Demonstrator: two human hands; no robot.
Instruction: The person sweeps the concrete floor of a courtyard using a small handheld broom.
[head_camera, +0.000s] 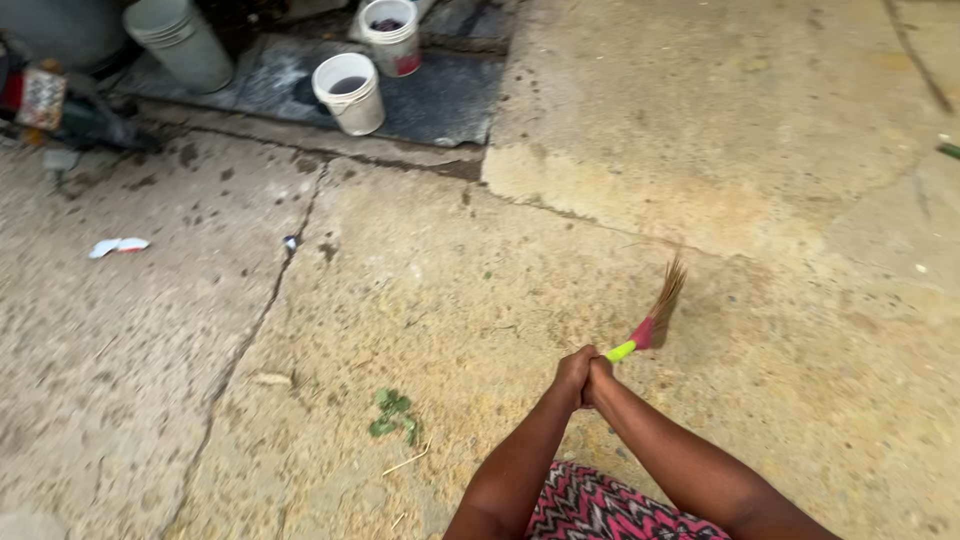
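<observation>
Cracked, stained concrete floor (700, 160) fills the view. A short broom (652, 318) with a green-and-pink handle is gripped at its end by both hands, the left hand (574, 375) and right hand (598, 378) closed tight and pressed together, so the bristles are angled out at two o'clock from them, low to the floor. Green leaves (392, 413) lie at nine o'clock, and white buckets (349, 92) stand well apart at eleven.
</observation>
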